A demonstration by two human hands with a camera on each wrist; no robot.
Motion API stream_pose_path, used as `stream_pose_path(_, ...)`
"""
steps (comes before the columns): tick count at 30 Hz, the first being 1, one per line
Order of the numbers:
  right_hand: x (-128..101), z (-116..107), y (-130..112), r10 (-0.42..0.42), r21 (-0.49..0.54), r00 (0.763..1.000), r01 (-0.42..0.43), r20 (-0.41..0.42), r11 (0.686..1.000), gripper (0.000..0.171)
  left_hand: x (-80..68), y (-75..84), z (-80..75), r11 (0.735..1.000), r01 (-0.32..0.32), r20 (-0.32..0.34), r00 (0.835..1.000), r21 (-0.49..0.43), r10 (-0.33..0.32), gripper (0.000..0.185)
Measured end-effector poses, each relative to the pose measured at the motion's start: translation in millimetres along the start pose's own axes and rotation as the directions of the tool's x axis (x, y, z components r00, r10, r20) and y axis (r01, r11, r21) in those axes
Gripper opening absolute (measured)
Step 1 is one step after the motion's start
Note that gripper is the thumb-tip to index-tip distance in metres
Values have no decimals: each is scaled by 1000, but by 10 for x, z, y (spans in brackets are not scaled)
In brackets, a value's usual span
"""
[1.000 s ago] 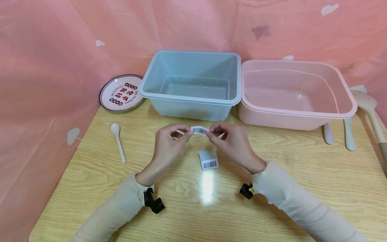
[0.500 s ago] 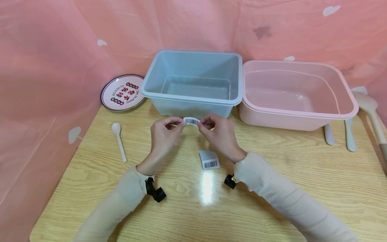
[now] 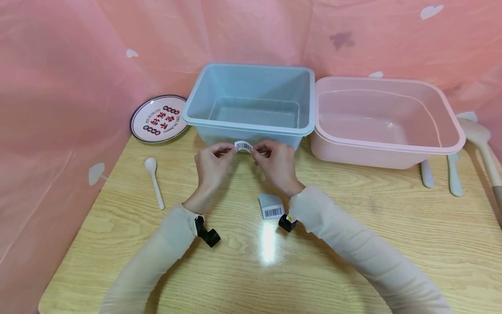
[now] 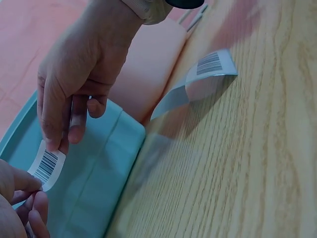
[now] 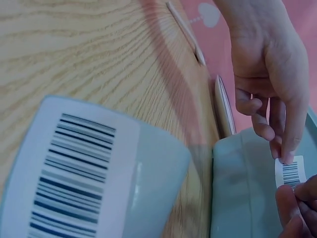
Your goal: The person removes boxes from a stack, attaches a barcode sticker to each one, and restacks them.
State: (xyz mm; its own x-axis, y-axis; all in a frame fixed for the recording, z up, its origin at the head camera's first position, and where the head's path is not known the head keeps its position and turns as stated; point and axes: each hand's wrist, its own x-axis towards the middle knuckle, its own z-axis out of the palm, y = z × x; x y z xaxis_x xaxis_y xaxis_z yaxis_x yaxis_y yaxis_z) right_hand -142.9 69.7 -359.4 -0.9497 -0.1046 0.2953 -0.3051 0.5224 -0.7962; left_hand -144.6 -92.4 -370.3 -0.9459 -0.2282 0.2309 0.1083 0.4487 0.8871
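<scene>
A small white barcode sticker is stretched between both hands, bowed upward in the middle. My left hand pinches its left end between thumb and forefinger; my right hand pinches the right end the same way. Right behind it is the front wall of the blue-grey plastic basin; whether the sticker touches that wall I cannot tell. On the table below the hands lies a curled backing sheet bearing another barcode sticker, seen close up in the right wrist view as a bent backing sheet.
A pink basin stands right of the blue-grey one. At the left are a patterned plate leaning by the cloth and a white spoon. Two knife-like handles and a long ladle-shaped utensil lie at the far right.
Both hands have moved forward and slightly left with the barcode sticker, from over the table to the front of the blue-grey basin. The backing sheet has stayed in place.
</scene>
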Motion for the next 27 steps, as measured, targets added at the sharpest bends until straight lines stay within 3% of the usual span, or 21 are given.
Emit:
stream_pose_path(18,81,56,23,-38,-70,999,38,-4,997,15,110,-35,43,1000,-18,-7,1000,4,18,10)
stream_pose_path(27,66,59,27,-13,-39,1000,13,1,999,18,124,-38,41,1000,-17,10,1000,9,17,11)
